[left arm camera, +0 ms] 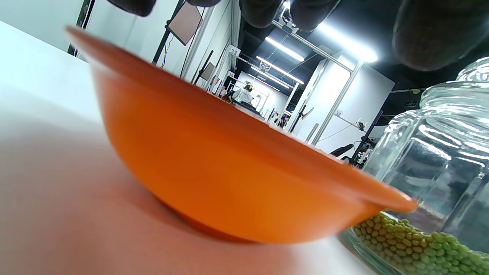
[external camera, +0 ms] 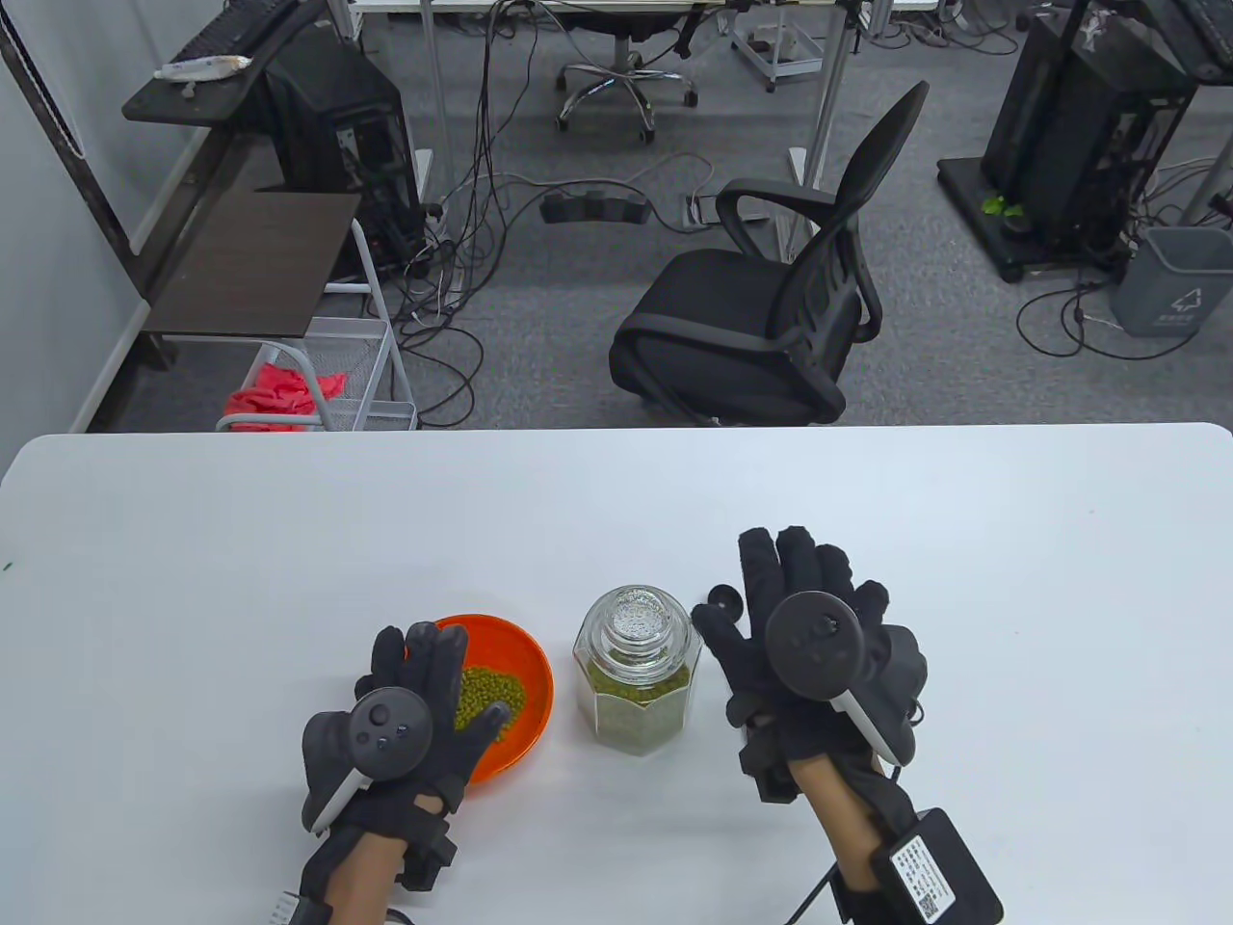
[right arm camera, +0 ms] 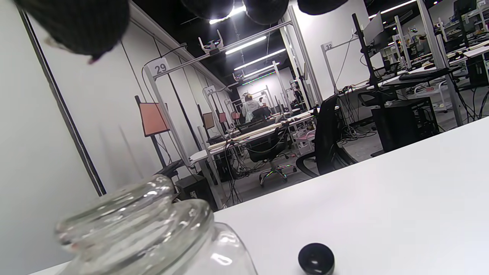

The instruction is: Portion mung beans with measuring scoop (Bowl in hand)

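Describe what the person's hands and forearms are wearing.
Both the left hand and right hand wear black fabric sensor gloves with dark grey round trackers strapped on back. Forearms are bare; the right wrist carries a black box with a white label and a cable.

Left hand (external camera: pixel 414 713), right hand (external camera: pixel 809 636): fingers spread, apparently empty.

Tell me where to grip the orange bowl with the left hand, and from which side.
Grip the orange bowl at its flared rim on the near-left edge, where the left hand hovers. Its sloping wall leaves room beneath the rim for the fingers; the glass jar crowds its right side.
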The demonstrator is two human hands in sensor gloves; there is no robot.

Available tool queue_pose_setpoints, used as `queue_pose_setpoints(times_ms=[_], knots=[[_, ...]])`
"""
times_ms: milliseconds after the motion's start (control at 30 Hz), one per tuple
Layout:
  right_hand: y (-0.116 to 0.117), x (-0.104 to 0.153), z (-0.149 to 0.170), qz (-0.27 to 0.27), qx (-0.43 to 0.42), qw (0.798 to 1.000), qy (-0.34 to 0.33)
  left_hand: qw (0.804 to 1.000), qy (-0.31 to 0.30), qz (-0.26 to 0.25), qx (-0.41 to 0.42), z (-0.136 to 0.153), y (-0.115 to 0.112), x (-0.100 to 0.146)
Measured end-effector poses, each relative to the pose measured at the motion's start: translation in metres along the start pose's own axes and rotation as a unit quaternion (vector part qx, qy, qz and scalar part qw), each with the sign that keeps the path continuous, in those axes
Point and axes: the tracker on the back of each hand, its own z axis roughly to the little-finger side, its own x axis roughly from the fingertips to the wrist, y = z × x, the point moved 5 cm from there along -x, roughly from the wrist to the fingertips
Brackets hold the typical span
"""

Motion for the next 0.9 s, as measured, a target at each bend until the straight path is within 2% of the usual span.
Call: queue_pose_setpoints(times_ms=[500,900], knots=[[0.007,0.008,0.049,0.002,0.025,0.999,0.043,1.0,0.0,0.002,-0.003,-0.001,-0.001,0.0],[0.028,0.018,0.074,-0.005,0.036,0.998,0.059,1.0,0.0,0.006,-0.005,-0.002,-0.002,0.0]])
